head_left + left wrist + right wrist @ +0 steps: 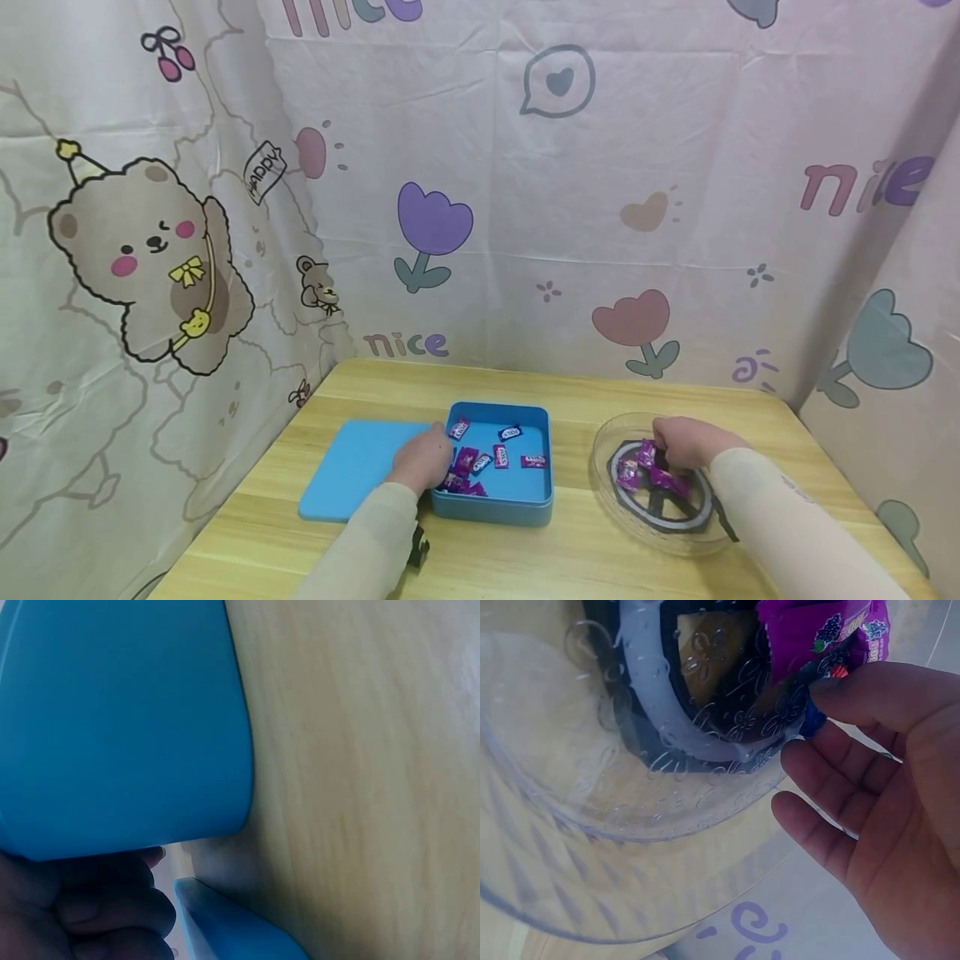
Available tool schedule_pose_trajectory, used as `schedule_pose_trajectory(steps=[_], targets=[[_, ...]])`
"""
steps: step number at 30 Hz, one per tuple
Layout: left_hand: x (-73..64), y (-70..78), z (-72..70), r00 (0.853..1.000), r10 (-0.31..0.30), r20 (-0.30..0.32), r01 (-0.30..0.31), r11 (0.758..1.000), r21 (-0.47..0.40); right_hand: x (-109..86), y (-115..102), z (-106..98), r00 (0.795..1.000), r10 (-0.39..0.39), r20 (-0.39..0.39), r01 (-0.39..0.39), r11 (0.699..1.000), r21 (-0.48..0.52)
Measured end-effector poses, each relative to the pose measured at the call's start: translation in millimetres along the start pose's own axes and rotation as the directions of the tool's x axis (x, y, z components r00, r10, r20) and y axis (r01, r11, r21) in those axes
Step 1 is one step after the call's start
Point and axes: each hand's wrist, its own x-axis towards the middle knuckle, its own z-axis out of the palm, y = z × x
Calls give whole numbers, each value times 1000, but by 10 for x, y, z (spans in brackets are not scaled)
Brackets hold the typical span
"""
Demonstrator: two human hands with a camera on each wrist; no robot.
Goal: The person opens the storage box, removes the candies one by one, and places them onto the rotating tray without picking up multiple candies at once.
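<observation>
A blue rectangular box (491, 510) holds several wrapped candies (501, 456), with purple ones bunched in its near left part. My left hand (424, 458) grips the box's left side, its curled fingers (120, 909) against the outer wall in the left wrist view; the thumb is hidden there. Over on the right, a clear round dish (609, 508) has purple-wrapped candies (628, 477) in it. My right hand (688, 442) is over the dish, pinching a blue-wrapped candy (813, 720) between thumb and fingers, close to a purple candy (799, 634).
A flat blue lid (352, 471) lies left of the box on the wooden table (517, 558). A dark ring with spokes and a pale band (656, 504) shows within or through the clear dish. Printed curtains (510, 208) hang behind and at both sides.
</observation>
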Motion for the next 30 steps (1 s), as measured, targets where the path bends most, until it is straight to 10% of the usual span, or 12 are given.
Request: schedule_pose_trajectory(steps=[16,30], targets=[[3,-5,-3,1000,2,11,-2,1000,-7,-23,-264,-174,995,-77,-69,73,995,-68],[-8,0,-8,1000,19,1,-19,1000,8,91,-960,-140,933,-311,-182,270,938,-215]])
